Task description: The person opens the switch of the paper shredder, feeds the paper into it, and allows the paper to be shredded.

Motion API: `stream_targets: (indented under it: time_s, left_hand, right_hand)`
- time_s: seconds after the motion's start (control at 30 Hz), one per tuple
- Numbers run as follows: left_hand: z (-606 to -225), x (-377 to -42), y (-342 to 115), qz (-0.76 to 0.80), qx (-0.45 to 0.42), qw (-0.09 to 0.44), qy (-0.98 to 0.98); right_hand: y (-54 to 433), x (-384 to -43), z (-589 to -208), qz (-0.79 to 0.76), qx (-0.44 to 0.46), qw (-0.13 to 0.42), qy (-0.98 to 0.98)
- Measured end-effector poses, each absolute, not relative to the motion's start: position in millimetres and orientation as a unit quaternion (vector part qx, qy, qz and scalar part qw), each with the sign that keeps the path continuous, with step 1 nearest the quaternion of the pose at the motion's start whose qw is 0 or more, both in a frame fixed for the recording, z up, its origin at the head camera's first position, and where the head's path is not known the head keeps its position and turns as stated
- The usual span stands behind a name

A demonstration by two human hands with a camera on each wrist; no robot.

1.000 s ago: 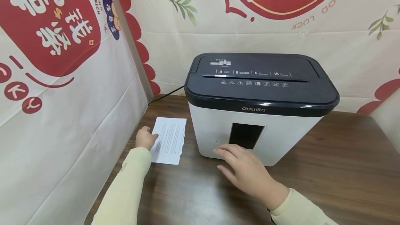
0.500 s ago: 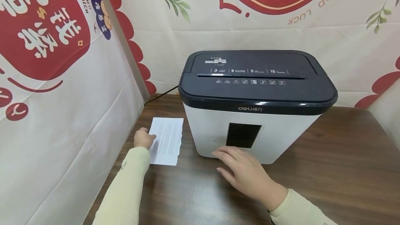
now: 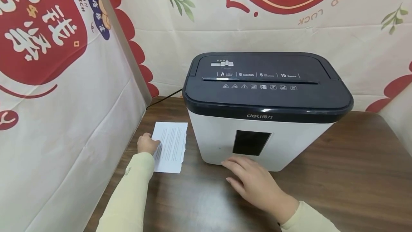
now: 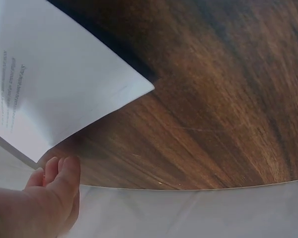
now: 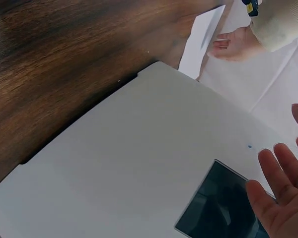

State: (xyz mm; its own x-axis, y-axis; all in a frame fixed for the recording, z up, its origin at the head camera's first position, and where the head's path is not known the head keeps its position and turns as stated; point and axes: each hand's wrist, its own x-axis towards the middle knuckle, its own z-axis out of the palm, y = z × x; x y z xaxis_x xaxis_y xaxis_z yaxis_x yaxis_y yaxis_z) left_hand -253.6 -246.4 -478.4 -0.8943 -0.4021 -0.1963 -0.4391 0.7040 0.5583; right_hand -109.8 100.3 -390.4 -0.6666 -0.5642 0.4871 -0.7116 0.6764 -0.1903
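A printed sheet of paper point(image 3: 172, 142) with a ragged right edge lies on the table, left of a paper shredder point(image 3: 206, 135). My left hand point(image 3: 148, 144) is at its left edge, the thumb overlapping the sheet in the head view. In the left wrist view the loosely bent fingers point(image 4: 64, 176) are right by a corner of the paper point(image 4: 54, 74). My right hand point(image 3: 254, 185) hovers before the shredder's front, below its dark window point(image 3: 251, 143), with fingers spread and nothing held. The right wrist view shows it over the shredder's white body point(image 5: 114, 148).
A black cord point(image 3: 164, 98) runs from the shredder to the back left corner. White printed cloth walls point(image 3: 96, 117) stand at the left and back. The shredder's dark lid has a narrow slot point(image 3: 257, 81) across it. The wooden table point(image 3: 354, 174) extends to the right.
The head view has shifted slightly, moving the surroundings leftward in the frame. My right hand sits slightly lower in the head view. The left hand keeps its place at the paper's edge.
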Motion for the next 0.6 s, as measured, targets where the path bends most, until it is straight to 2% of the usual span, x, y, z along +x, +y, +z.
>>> stream_targets:
  time_s: [0.6]
  left_hand:
    - [-478.3,-262.1,-246.8,0.316,-0.222,0.041,0.921]
  right_hand:
    - [100.0,-111.8,-396.7,0.194,0.357,0.194,-0.893]
